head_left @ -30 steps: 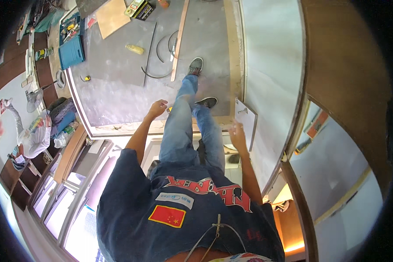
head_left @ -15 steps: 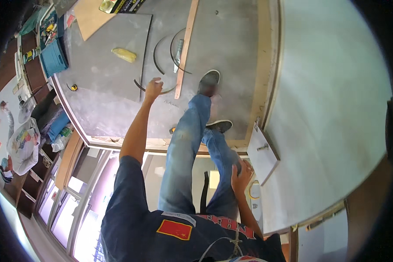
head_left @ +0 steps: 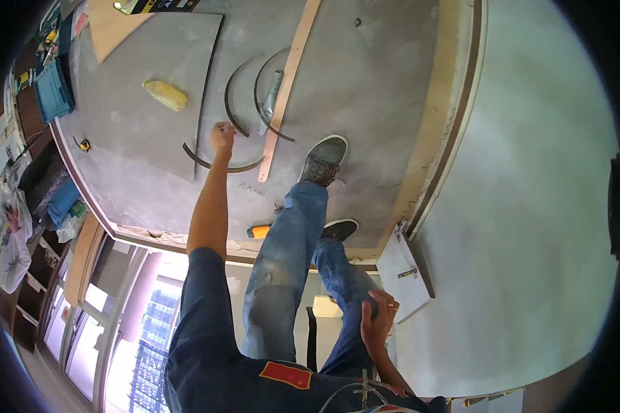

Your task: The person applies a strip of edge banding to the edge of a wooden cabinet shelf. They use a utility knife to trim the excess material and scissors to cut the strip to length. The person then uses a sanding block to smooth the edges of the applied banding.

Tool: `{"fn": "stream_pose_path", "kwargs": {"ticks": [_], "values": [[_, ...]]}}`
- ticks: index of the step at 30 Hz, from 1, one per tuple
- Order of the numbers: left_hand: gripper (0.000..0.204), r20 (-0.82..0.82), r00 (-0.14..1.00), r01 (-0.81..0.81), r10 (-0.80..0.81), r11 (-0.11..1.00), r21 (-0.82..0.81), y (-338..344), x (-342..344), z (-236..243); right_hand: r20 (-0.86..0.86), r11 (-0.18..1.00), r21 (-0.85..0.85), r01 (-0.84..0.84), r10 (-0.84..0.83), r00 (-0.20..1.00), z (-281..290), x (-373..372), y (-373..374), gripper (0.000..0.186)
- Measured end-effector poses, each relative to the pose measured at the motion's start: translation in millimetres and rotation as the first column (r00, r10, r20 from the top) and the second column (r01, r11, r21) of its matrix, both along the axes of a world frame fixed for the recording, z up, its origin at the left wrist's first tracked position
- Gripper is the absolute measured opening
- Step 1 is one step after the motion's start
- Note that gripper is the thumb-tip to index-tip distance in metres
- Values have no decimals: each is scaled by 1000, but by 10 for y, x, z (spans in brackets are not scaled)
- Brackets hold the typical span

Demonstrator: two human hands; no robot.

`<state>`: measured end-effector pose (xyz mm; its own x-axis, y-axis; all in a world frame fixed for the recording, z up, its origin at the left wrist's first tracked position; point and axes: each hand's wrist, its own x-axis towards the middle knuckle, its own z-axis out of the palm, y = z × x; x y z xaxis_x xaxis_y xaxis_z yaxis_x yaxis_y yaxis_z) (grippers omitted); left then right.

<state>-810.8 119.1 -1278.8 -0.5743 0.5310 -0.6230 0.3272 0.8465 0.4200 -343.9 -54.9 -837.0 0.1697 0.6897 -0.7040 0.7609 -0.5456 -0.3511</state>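
My left hand (head_left: 222,135) reaches forward over the floor, its fingers loosely curled and nothing visible in them. Beside its fingertips lies a thin dark curved strip (head_left: 228,103). Another curved strip (head_left: 238,169) lies just below the hand, and a third (head_left: 257,93) rests farther right, passing over a long narrow wooden batten (head_left: 289,89). A silver-grey tube (head_left: 272,100) lies along the batten's left side. My right hand (head_left: 380,320) rests on my right leg around the knee, fingers extended and thumb apart.
A large grey panel (head_left: 145,76) lies at the left, with a yellow plastic-looking bottle (head_left: 165,95) on it. A tape measure (head_left: 83,144) sits farther left. An orange object (head_left: 258,232) is by my left leg. A small open door (head_left: 408,274) stands near the right wall.
My view has shifted, so the floor things appear lower and farther left. My left hand's fingers are more gathered and closer to the curved strip's middle. My right hand stays on my leg.
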Motion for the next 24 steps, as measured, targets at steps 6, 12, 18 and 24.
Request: {"fn": "stream_pose_path", "kwargs": {"ticks": [6, 12, 18, 24], "values": [[17, 221, 955, -208, 198, 978, 23, -27, 90, 305, 8, 999, 6, -37, 37, 999, 38, -2, 37, 25], [30, -37, 999, -7, 6, 999, -34, -45, 226, 128, -5, 996, 73, -57, 58, 998, -35, 68, 48, 25], [27, 7, 994, 114, -113, 992, -52, -53, 232, -160, -23, 997, 66, -37, 39, 999, -111, 215, -100, 29], [13, 453, 835, -382, 312, 921, 71, -88, 352, 481, -43, 995, 99, -6, 10, 999, -18, 232, -193, 28]]}}
